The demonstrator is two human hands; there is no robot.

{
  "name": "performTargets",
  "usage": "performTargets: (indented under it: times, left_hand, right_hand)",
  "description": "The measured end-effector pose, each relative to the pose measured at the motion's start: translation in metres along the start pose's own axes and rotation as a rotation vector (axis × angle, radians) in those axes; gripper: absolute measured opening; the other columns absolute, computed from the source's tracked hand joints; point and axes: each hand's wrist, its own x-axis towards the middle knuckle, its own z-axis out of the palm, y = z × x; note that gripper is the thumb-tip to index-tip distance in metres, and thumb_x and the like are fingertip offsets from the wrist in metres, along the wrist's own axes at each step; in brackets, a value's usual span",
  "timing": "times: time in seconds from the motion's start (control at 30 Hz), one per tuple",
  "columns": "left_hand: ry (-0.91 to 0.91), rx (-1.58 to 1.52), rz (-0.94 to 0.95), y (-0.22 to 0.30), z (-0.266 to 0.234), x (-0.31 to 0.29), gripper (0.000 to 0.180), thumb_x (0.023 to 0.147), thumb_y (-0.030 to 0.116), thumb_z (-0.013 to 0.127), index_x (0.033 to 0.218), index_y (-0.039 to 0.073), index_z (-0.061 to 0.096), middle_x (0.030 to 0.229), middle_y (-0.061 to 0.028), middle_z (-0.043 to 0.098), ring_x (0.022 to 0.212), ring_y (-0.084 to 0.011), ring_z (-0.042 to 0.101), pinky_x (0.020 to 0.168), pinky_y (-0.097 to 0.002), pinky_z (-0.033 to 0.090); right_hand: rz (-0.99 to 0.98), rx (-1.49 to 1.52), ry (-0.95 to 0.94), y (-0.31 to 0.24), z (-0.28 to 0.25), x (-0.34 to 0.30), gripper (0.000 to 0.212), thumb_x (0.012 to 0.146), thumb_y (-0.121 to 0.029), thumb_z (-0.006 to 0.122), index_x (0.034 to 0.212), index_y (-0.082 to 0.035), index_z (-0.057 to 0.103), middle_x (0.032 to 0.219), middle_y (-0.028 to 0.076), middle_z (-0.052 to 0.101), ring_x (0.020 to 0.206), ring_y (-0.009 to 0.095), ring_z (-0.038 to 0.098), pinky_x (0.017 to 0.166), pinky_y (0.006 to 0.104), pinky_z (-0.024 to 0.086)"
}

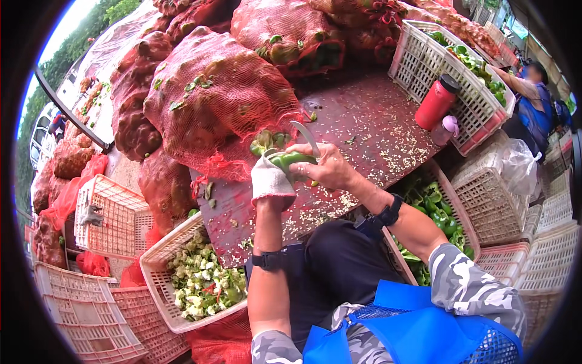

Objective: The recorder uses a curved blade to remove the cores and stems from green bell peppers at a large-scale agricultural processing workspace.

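My left hand (274, 179), in a whitish knit glove, is closed around a green bell pepper (292, 159) over the near edge of the table. My bare right hand (330, 167) is closed on a small knife (307, 137); its curved blade points up and away, and the handle is hidden in my fingers. The right fingers also touch the pepper. Just beyond the glove, another green pepper (267, 141) lies by the mouth of a large red mesh sack (218, 100) full of peppers.
Pale seeds litter the reddish table (364, 115). A crate of cut pepper cores (197, 279) sits at my left, and a crate of green peppers (433, 209) at my right. A red bottle (438, 102) stands at the table's right edge. Another person (533, 109) works at far right.
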Motion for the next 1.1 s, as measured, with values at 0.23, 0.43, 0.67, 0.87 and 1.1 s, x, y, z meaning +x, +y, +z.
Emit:
performTargets:
  times: [0.23, 0.43, 0.67, 0.87, 1.1]
  left_hand:
    - [-0.026, -1.465, -0.740, 0.012, 0.005, 0.010, 0.024, 0.094, 0.023, 0.056, 0.110, 0.005, 0.060, 0.094, -0.0100, 0.069, 0.082, -0.0286, 0.067, 0.070, -0.0438, 0.056]
    - [-0.163, -1.822, -0.920, -0.021, 0.007, 0.017, 0.053, 0.093, 0.054, 0.046, 0.114, 0.007, 0.059, 0.089, -0.0113, 0.067, 0.073, -0.0264, 0.066, 0.062, -0.0486, 0.056]
    - [-0.150, -1.651, -0.919, 0.005, -0.007, 0.013, 0.056, 0.093, 0.053, 0.044, 0.114, 0.004, 0.061, 0.096, -0.0125, 0.066, 0.078, -0.0321, 0.064, 0.065, -0.0487, 0.054]
    - [-0.253, -1.755, -1.049, -0.027, 0.018, 0.010, 0.051, 0.095, 0.049, 0.042, 0.112, 0.006, 0.062, 0.095, -0.0096, 0.067, 0.078, -0.0278, 0.064, 0.063, -0.0457, 0.053]
    - [-0.285, -1.581, -0.977, 0.002, 0.004, 0.013, 0.043, 0.097, 0.044, 0.039, 0.104, 0.011, 0.067, 0.089, -0.0031, 0.067, 0.071, -0.0183, 0.062, 0.055, -0.0363, 0.049]
  right_hand:
    - [0.345, 0.357, 0.022, 0.014, -0.013, -0.003, 0.024, 0.092, -0.019, 0.068, 0.110, -0.003, 0.069, 0.075, 0.002, 0.068, 0.058, 0.005, 0.059, 0.045, 0.0226, 0.046]
    - [0.353, 0.634, 0.286, 0.041, -0.021, 0.003, 0.022, 0.096, -0.019, 0.063, 0.111, -0.004, 0.067, 0.085, 0.006, 0.069, 0.066, 0.012, 0.068, 0.043, 0.0209, 0.045]
    - [0.054, -0.742, 0.232, 0.070, -0.052, 0.009, 0.055, 0.085, -0.039, 0.072, 0.121, 0.001, 0.062, 0.117, 0.019, 0.067, 0.111, 0.028, 0.064, 0.096, 0.0371, 0.050]
    - [-0.362, -0.517, -0.152, 0.014, -0.019, 0.016, 0.051, 0.077, -0.029, 0.075, 0.122, -0.006, 0.064, 0.121, 0.017, 0.065, 0.114, 0.031, 0.062, 0.096, 0.0397, 0.050]
    - [-0.393, -0.643, -0.127, 0.025, -0.006, 0.017, 0.039, 0.077, -0.020, 0.069, 0.113, -0.005, 0.063, 0.109, 0.016, 0.067, 0.099, 0.037, 0.065, 0.086, 0.0443, 0.053]
